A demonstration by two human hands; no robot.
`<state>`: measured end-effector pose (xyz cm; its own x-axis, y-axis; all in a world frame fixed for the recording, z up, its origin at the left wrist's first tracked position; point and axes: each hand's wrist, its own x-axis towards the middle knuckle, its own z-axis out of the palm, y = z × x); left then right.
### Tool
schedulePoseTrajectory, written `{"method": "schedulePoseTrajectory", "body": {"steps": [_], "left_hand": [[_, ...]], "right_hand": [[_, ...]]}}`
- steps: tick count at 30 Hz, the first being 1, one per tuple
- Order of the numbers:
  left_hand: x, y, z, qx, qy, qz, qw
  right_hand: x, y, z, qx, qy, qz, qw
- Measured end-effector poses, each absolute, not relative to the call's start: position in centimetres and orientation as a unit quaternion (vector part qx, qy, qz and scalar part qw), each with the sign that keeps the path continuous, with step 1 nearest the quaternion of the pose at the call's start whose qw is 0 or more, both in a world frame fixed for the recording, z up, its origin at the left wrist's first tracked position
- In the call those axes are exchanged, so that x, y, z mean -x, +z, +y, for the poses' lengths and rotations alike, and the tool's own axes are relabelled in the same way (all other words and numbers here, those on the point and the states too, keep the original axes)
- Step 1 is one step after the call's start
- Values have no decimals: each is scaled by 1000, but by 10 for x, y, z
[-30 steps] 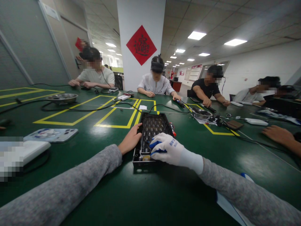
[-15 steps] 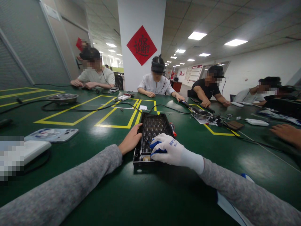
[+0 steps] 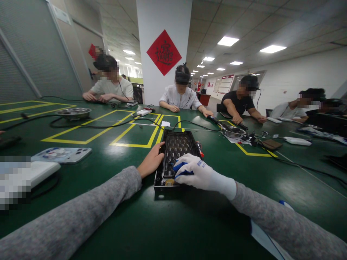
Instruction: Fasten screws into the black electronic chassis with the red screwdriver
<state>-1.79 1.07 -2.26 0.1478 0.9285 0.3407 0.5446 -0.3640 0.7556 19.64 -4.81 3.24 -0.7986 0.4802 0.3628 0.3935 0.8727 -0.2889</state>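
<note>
A shallow black case (image 3: 160, 180) lies on the green table before me, with rows of small metal bits (image 3: 173, 148) in a dark inner tray. My left hand (image 3: 151, 159), bare, grips the case's left side, its thumb at the rim and the other fingers mostly hidden. On my right hand (image 3: 196, 171) is a white glove with blue fingertips. Its fingers are bent together over the near right part of the case; whatever they pinch, if anything, is hidden. A small yellowish piece (image 3: 170, 182) sits in the case's near end.
A red-and-clear object (image 3: 200, 148) stands against the case's right side. Leftward lie a phone (image 3: 63, 155), a white device (image 3: 40, 177) and a metal bowl (image 3: 73, 113). Another bowl (image 3: 233, 130), a brown wallet (image 3: 271, 144) and cables lie rightward. Several people sit opposite.
My hands stay nearly still at the case. Another person's hand at the right edge has left the view.
</note>
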Motion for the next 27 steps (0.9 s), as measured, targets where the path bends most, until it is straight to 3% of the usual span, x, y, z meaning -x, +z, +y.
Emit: {"method": "schedulePoseTrajectory", "body": {"steps": [27], "left_hand": [[20,-27,14,-725,408,503,233]], "right_hand": [[-194,30,-51,247,77,-941,218]]}}
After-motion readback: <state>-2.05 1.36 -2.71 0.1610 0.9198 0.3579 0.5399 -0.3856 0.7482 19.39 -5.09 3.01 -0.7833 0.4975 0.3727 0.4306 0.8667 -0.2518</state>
